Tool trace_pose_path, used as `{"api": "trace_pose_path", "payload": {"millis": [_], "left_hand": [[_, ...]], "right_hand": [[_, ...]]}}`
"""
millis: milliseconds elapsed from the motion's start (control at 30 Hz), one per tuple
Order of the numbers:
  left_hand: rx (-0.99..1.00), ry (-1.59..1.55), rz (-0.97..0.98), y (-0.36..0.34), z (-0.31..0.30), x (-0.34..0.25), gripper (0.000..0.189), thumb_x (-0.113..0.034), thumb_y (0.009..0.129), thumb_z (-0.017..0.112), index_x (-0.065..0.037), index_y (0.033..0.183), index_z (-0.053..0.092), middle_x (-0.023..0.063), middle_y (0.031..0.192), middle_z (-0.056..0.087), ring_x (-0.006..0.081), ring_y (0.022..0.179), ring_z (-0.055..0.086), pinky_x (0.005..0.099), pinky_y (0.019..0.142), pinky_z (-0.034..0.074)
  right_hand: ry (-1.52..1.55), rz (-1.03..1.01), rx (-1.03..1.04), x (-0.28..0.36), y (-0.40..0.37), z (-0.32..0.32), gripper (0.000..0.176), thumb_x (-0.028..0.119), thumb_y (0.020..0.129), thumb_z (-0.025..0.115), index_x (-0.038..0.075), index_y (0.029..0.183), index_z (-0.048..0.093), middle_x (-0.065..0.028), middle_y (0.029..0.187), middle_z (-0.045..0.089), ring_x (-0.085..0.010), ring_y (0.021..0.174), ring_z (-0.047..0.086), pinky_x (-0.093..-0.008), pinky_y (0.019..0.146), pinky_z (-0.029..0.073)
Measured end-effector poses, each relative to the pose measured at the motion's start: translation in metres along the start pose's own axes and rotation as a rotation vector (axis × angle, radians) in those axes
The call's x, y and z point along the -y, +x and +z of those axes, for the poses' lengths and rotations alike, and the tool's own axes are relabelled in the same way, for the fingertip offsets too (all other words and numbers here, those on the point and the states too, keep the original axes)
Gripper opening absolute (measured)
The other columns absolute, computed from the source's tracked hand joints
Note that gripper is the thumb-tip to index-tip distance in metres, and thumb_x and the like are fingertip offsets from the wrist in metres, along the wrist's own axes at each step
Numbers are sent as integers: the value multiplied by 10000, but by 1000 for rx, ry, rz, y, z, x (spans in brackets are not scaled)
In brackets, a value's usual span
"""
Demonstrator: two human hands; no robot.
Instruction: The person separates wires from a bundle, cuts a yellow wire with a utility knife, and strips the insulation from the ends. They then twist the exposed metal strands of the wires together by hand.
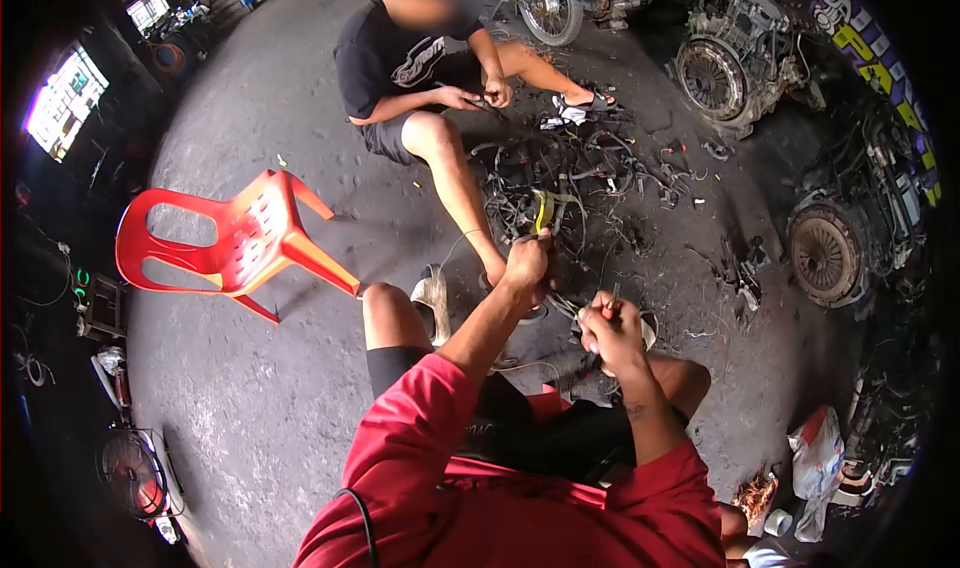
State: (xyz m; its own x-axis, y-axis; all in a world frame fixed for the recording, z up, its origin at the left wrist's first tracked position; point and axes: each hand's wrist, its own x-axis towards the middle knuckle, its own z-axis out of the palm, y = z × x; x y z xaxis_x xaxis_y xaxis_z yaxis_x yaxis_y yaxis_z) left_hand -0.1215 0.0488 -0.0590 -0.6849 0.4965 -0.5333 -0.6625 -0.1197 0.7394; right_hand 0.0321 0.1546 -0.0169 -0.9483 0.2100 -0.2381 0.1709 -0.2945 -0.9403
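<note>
I see wires slanting far-left to near-right, between the left hand, whose fingers' state I cannot tell, and the right hand, just beside them, fingers curled around a red handle.

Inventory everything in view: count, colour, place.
Chair: 1, red, left of centre
Co-worker: 1, black shirt, beyond the wires
Wire tangle: 1, mostly black, floor, centre
Yellow strip: 1, yellow, tangle's near edge
Red-handled tool: 1, red, right hand
Motorcycle: at least 1, partly orange, top
Engine-like assemblies: 2, grey-brown, right
Windows: at least 2, bright, upper left
Fan: 1, dark, lower left
Plastic bag: 1, whitish, lower right
Remainder: too dim or small
Sleeves: 2, red, bottom
Left hand: 1, bare, centre
Right hand: 1, bare, right of centre
</note>
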Motion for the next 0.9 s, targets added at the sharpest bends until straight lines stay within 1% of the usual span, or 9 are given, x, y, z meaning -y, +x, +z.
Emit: {"api": "trace_pose_path", "payload": {"millis": [33,100,167,233,367,400,500,633,900], "left_hand": [[-1,0,6,25,-18,3,449,-434,992,319,-101,759,510,73,555,464,314,477,444,495,491,408],[-552,336,643,71,-79,0,425,-379,983,381,-51,815,592,98,593,563,282,537,533,433,510,441],[-387,248,465,-7,-129,-98,255,-251,963,467,-144,732,482,-35,555,403,94,435,382,279,390,307],[-246,-132,442,-65,-85,-127,284,-267,969,461,-180,703,414,-70,562,300,68,429,291,259,390,232],[0,-269,282,-73,-27,-103,273,-317,996,412,-144,789,454,-81,570,259,71,473,244,237,433,203],[79,-318,257,-75,-20,-97,276,-324,996,412,-131,805,457,-80,576,260,69,480,241,234,439,203],[386,-530,265,-71,-12,-88,257,-302,1007,395,-93,874,463,-68,613,266,75,506,229,224,455,203],[557,-861,186,-81,9,-85,294,-336,1009,374,-76,895,451,-41,641,268,93,549,219,239,504,237],[351,-169,260,-91,3,-73,288,-232,989,443,-30,1169,542,83,960,581,226,923,579,371,845,453]], "right_hand": [[-1,-4,4,-3,1,-5,236,44,828,570,79,657,412,-40,572,512,-93,450,460,-254,391,367],[-541,-328,-11,-26,-11,-19,223,108,800,587,68,644,432,-32,557,499,-104,453,464,-261,388,366],[-1376,-864,-228,-44,-41,-83,219,166,766,607,47,632,481,-30,537,500,-109,436,471,-267,388,364],[-543,148,-497,-19,-54,-79,192,146,783,631,26,663,540,-28,549,517,-98,423,478,-259,399,369],[-742,-76,-199,32,-9,-36,484,4,755,683,87,1224,594,-36,948,643,-67,502,498,-221,453,434],[-854,-217,-263,29,4,-33,457,95,761,717,155,1201,607,-10,756,628,-78,519,563,-243,469,464],[-370,-135,-43,50,9,0,447,143,745,755,82,1163,610,-85,1111,658,-60,489,527,-212,440,434],[-213,-146,84,37,0,37,405,137,771,755,-6,1117,600,-100,993,685,-42,467,502,-198,408,398],[-23,-116,-15,28,-9,30,185,88,838,681,-31,963,616,-115,763,685,-56,450,498,-195,408,382]]}}
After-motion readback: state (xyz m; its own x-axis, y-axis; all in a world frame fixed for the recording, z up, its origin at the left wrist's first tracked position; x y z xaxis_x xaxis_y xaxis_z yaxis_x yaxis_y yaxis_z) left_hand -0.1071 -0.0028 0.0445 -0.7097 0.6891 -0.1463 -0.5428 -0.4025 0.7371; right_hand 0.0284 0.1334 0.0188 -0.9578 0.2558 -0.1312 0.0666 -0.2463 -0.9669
